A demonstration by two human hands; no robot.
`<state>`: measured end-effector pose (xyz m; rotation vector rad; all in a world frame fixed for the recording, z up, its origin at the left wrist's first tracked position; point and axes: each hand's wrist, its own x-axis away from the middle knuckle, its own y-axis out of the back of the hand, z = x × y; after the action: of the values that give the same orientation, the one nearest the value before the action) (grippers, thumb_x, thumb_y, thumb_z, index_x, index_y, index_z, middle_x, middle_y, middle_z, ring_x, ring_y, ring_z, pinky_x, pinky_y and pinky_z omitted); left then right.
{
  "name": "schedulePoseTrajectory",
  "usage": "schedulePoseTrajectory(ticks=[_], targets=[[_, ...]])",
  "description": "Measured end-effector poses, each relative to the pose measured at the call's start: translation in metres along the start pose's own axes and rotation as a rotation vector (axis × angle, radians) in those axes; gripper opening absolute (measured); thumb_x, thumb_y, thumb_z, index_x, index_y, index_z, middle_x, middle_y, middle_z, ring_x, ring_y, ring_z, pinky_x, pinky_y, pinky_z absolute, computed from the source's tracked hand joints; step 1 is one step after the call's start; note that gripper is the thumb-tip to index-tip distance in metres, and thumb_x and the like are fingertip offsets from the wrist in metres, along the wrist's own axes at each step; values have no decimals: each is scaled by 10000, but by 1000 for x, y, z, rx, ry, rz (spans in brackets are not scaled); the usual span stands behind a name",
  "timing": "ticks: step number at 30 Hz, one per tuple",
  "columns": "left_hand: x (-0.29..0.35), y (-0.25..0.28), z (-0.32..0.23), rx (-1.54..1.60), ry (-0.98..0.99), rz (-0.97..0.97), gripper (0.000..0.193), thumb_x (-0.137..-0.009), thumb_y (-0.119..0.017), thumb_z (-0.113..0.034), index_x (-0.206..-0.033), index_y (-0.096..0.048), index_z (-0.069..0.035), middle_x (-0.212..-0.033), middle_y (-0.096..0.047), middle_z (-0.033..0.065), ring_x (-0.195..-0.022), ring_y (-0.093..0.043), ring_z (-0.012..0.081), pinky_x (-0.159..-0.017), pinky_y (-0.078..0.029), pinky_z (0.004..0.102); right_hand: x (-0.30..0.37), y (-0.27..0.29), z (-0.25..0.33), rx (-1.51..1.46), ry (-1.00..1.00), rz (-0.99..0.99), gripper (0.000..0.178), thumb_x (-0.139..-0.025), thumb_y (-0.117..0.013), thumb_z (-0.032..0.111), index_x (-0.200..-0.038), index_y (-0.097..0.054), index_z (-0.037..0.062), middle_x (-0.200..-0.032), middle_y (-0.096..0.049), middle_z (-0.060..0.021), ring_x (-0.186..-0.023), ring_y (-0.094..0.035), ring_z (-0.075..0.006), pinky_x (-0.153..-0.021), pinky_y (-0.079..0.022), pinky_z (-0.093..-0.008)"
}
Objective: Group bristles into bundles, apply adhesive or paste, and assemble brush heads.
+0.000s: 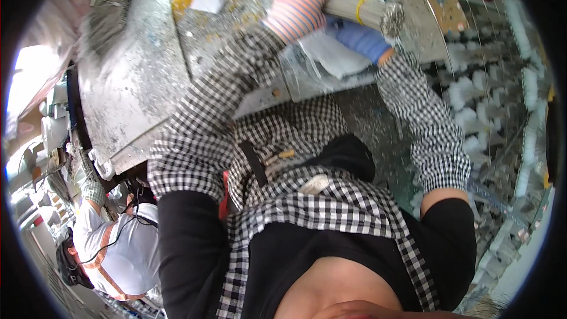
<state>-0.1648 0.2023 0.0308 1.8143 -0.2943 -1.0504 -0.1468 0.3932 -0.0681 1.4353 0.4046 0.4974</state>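
Note:
My left hand [300, 7], in a pink glove with dark stripes, is closed over the near side of a bundle of thin grey metal rods [357, 9]. A yellow band circles the bundle close to its right end, where the cut tips show. From below, my right hand [359, 40] in a blue glove presses against the same bundle; its fingertips are hidden behind the rods and the other hand. The bundle lies nearly level, dipping slightly to the right, above the worktable. Beneath the hands is a clear plastic bag or sheet [339, 56].
The worn metal tabletop [136, 91] carries grey and yellow specks. A white paper piece [208, 0] lies on it, and loose thin rods [109, 20] sit at far left. Racks of whitish parts [481, 91] stand right. Another person [121, 251] works at lower left.

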Motion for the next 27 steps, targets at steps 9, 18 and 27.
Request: schedulePoseTrajectory(ticks=[9,18,27], targets=[[75,95,-62,1606,967,-579,497,-912,-709,-318,-1243,-547,17,-1137,-649,117,-1081,-648,225,-959,-529,391,81,187,82,-794,-142,-826,132,-876,-729,34,-1004,-695,35,-860,-712,-7,-778,-637,-79,-662,-477,-228],[174,142,-82,2516,1300,-812,596,-950,-634,-446,-1324,-548,10,-1246,-637,242,-1149,-637,345,-1036,-498,482,57,202,136,-811,104,-660,155,-848,-757,26,-995,-707,31,-828,-686,12,-710,-520,-61,-648,-436,-240],[326,261,-8,556,1715,-71,686,-830,-805,-370,-1301,-520,40,-1091,-680,152,-978,-672,204,-846,-560,356,23,182,197,-825,356,-338,126,-841,-743,18,-957,-696,28,-797,-664,-28,-668,-570,-100,-612,-459,-253]])
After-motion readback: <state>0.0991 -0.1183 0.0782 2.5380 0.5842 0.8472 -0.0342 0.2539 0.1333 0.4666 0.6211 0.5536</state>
